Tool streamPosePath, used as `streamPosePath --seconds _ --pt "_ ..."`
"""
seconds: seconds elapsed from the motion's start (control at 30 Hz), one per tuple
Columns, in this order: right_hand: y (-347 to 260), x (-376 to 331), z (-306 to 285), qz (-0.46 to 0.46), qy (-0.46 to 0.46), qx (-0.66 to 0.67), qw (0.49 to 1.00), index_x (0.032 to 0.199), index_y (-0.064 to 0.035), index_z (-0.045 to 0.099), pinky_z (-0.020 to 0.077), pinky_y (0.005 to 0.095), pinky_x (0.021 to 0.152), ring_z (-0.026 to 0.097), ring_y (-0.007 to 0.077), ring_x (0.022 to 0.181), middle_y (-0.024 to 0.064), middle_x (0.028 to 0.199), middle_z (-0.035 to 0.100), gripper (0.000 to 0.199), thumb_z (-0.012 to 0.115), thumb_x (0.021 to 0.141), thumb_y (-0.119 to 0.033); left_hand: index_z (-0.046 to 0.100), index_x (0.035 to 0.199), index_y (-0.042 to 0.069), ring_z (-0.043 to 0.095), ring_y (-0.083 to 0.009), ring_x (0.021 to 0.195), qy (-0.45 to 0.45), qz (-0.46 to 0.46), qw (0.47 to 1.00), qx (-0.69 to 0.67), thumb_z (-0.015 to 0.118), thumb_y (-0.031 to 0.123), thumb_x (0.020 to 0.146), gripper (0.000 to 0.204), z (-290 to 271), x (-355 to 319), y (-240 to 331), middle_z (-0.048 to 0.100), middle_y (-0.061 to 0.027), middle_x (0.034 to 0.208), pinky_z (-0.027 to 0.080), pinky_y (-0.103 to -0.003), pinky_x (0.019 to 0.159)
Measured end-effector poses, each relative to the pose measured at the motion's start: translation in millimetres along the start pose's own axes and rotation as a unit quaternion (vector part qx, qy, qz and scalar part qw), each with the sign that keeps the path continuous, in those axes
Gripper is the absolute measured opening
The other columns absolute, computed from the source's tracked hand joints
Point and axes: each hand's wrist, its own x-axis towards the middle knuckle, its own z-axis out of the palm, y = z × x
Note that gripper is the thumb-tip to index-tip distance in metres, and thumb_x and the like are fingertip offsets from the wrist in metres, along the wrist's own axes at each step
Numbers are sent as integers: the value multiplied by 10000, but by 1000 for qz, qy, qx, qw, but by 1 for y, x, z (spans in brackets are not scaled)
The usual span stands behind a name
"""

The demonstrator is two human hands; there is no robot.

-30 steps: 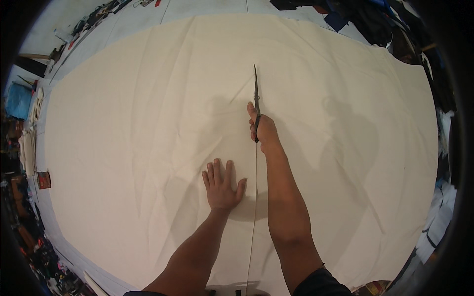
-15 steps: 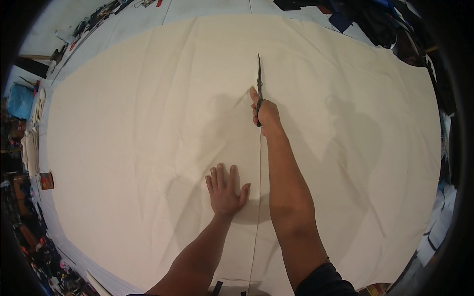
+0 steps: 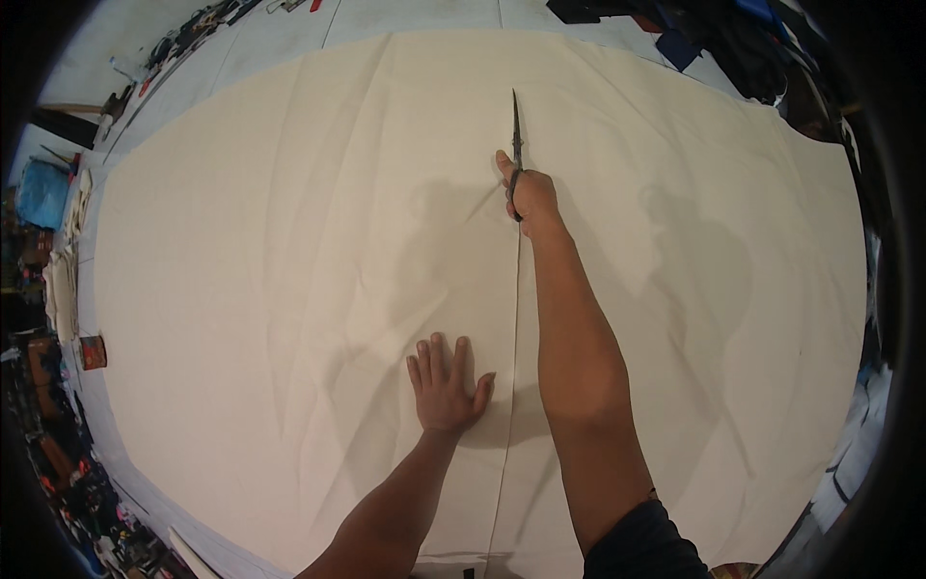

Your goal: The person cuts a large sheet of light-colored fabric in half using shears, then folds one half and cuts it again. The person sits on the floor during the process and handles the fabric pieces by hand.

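Two hands, one pair of scissors, one cream cloth with a single slit.

The right hand (image 3: 526, 196) was closed around the handles of the dark scissors (image 3: 516, 145), whose blades looked nearly shut and pointed away up the cloth (image 3: 270, 270); the handles were hidden in the fist. The left hand (image 3: 446, 384) lay flat, fingers spread, gripping nothing, pressing the cloth just left of the cut line (image 3: 514, 328). The cloth's near edge was cut off at the frame. Since the earlier frames the scissors had advanced farther along the cloth, and the slit was longer.
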Motion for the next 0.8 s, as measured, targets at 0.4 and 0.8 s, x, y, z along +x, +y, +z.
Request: streamPosePath --seconds 0.4,0.8 --pt "-34 40 6 -4 3 36 999 627 -44 516 384 299 408 463 157 429 26 577 470 591 708 805 -573 451 1406 135 210 -440 1418 8 8 1000 -11 634 483 812 713 -3 0 0 275 -232 1511 153 -609 1134" --pt "-74 66 14 25 -36 20 999 748 -64 529 359 247 412 413 105 450 -15 587 456 597 708 772 -633 461 1399 128 228 -459 1405 -2 3 1000 -4 641 484 811 710 -6 -1 -6 282 -243 1504 170 -625 1120"
